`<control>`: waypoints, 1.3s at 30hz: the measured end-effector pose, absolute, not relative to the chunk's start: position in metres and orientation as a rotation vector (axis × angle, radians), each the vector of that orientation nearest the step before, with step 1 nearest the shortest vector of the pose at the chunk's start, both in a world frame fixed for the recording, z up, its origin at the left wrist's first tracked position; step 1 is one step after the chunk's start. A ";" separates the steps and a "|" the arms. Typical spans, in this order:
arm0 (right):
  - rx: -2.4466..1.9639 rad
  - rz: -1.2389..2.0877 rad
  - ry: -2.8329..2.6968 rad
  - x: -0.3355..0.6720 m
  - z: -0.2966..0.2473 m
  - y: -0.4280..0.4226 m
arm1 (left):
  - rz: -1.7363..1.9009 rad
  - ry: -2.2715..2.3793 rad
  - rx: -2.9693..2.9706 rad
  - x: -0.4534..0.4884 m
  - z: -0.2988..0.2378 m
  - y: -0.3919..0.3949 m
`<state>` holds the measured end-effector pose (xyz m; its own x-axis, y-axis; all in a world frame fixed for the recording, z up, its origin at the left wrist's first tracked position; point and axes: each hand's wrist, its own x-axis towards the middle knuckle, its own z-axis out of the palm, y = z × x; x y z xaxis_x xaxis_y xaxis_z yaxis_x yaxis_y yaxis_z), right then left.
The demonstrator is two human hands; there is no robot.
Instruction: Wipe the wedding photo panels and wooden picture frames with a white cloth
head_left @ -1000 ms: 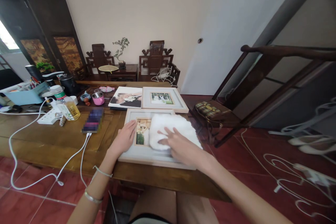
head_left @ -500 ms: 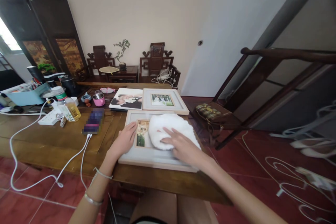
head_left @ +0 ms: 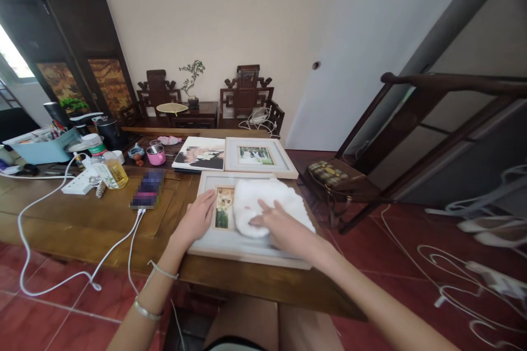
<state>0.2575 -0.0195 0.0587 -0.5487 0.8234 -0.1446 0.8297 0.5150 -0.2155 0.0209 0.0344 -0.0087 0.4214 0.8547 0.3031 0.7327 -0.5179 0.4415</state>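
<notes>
A light wooden picture frame (head_left: 242, 249) lies flat near the front edge of the wooden table (head_left: 94, 214). A white fluffy cloth (head_left: 263, 197) covers its right half. My right hand (head_left: 284, 230) rests flat on the cloth, fingers stretched out and pressing it on the glass. My left hand (head_left: 197, 219) lies flat on the frame's left border, fingers spread, beside the small photo (head_left: 224, 207) in the middle.
Behind it lie a second framed photo (head_left: 259, 156) and an unframed print (head_left: 200, 153). A phone (head_left: 148, 189) on a white cable, a power strip (head_left: 80, 182), a bottle (head_left: 109, 170) and a pink cup (head_left: 156, 154) sit left. A dark wooden chair (head_left: 341, 175) stands right.
My right hand with the cloth shifted slightly up and left over the frame's glass. My left hand stayed on the frame's left border.
</notes>
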 end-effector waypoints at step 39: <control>1.464 -0.334 2.700 0.251 0.060 -0.074 | 0.682 1.410 2.402 0.021 -0.004 0.029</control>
